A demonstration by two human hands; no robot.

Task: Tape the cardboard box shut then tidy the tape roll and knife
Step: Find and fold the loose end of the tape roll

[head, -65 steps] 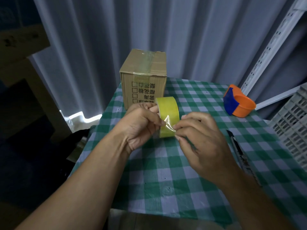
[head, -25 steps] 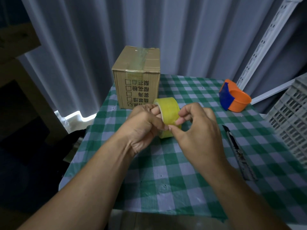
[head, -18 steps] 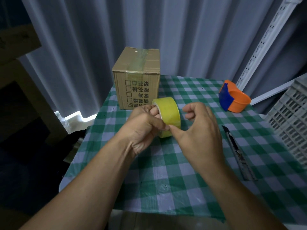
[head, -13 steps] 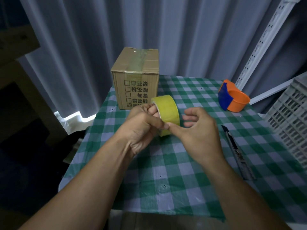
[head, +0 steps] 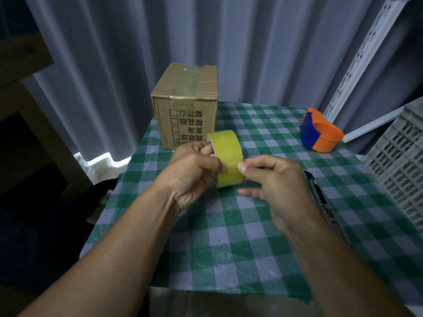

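A: Where is the roll (head: 226, 162) to be found?

B: It is held on edge just in front of the box (head: 185, 106), above the checked cloth (head: 229, 248).

A: By what is it held?

B: It is gripped by the left hand (head: 192, 172), with fingers curled into its core. On the right hand (head: 274, 179), the thumb tip is laid against the outer face at the right edge, and the other fingers are loosely curled. Whether the roll is pinched there cannot be told.

A: And the box itself?

B: It is seen closed, with clear tape run across its top and down its front.

A: The knife (head: 325, 202)?

B: It is laid flat on the cloth, well to the right of the box and nearer the person, and is touched by neither hand. An orange and blue dispenser (head: 320, 133) is stood to the right of the box, and a grey crate (head: 400, 161) is seen further right.
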